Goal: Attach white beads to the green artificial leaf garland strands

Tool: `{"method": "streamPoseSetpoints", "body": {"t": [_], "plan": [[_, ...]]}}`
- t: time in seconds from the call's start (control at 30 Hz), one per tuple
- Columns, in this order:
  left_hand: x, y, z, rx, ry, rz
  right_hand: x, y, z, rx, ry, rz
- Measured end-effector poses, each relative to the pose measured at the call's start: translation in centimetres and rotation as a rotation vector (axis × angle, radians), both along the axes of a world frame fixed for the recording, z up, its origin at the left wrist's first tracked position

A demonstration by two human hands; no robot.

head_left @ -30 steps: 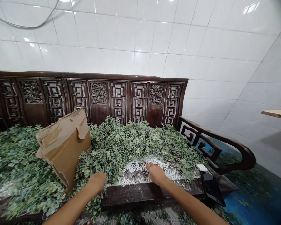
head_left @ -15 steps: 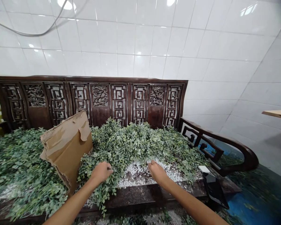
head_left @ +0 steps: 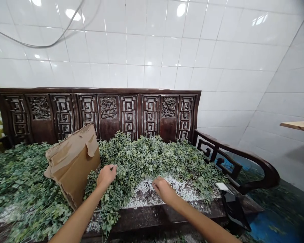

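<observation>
My left hand is closed in a pinch over the green leafy artificial sprigs, near the cardboard box's right edge. What its fingers hold is too small to make out. Curled almost into a fist, my right hand hovers over small white pieces scattered on the dark wooden bench. Its fingertips are turned away, so their contents are hidden. The torn, upright cardboard box stands among the greenery left of my left hand.
A black phone-like device and a small white object lie at the bench's right end, by the curved armrest. The carved backrest rises behind. Blue sheeting with loose greenery lies lower right.
My left hand has risen slightly and shifted left. My right hand has moved left and a little lower. The whole view has tilted up slightly.
</observation>
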State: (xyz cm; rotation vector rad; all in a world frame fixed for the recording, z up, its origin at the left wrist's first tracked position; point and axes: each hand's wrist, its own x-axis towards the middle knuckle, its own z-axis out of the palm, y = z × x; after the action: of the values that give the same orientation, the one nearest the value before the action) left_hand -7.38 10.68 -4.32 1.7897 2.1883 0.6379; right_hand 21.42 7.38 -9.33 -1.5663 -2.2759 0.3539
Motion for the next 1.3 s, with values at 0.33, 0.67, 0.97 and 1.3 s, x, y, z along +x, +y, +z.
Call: {"method": "streamPoseSetpoints", "body": {"t": [0.33, 0.67, 0.97, 1.3], "plan": [[3.3, -1.0, -0.6, 0.013, -0.105, -0.207, -5.8, 0.2, 0.1, -0.204, 0.535, 0.078], [3.8, -2.6, 0.8, 0.018, -0.055, -0.360, -6.8, 1.4, -1.0, -0.369, 0.845, -0.037], [2.2, -1.1, 0.6, 0.136, 0.191, -0.364, -5.0, -0.1, 0.3, -0.186, 0.619, 0.042], [-0.8, 0.6, -0.3, 0.117, 0.171, -0.394, -4.3, -1.1, 0.9, -0.027, 0.482, 0.113]]}}
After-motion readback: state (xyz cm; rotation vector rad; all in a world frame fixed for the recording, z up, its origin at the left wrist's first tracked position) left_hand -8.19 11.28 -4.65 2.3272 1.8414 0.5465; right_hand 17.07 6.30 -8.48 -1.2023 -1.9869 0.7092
